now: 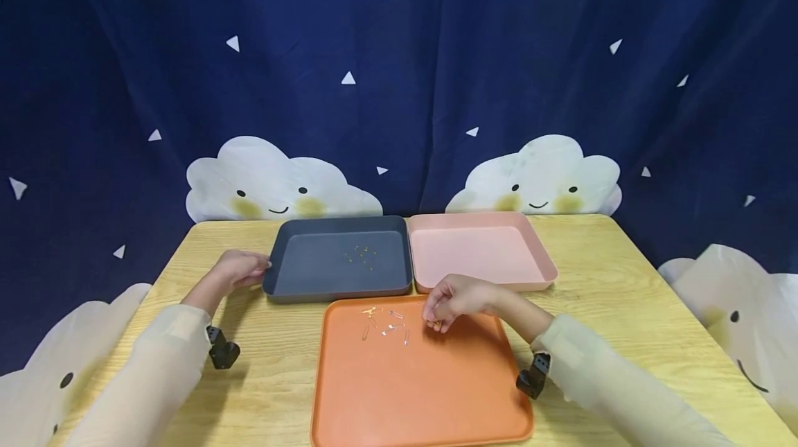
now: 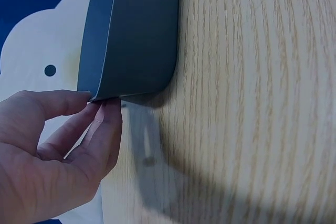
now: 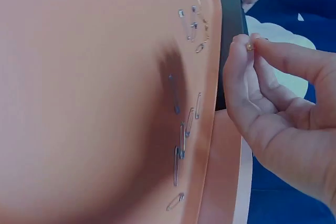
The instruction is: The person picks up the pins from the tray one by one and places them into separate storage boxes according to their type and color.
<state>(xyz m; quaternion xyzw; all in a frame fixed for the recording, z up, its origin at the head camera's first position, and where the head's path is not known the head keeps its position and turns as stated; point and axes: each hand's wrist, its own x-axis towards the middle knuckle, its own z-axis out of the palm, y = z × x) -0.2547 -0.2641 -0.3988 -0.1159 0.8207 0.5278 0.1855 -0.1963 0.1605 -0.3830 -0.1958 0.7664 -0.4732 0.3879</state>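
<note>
- Orange tray (image 1: pixel 418 391) lies nearest on the table (image 1: pixel 623 294), safety pins (image 1: pixel 386 322) scattered at its far end.
- Right hand (image 1: pixel 451 301) hovers over that end, pinching a small gold pin (image 3: pixel 249 46).
- Left hand (image 1: pixel 240 268), fingers loosely curled, touches the grey tray (image 1: pixel 293 284) holding gold pins (image 1: pixel 361 256).
- Pink tray (image 1: pixel 480 253) sits beside it.

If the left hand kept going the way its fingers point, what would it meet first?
The left hand points at the near left corner of the dark grey tray; its fingertips already touch that wall, so the tray comes first.
</note>
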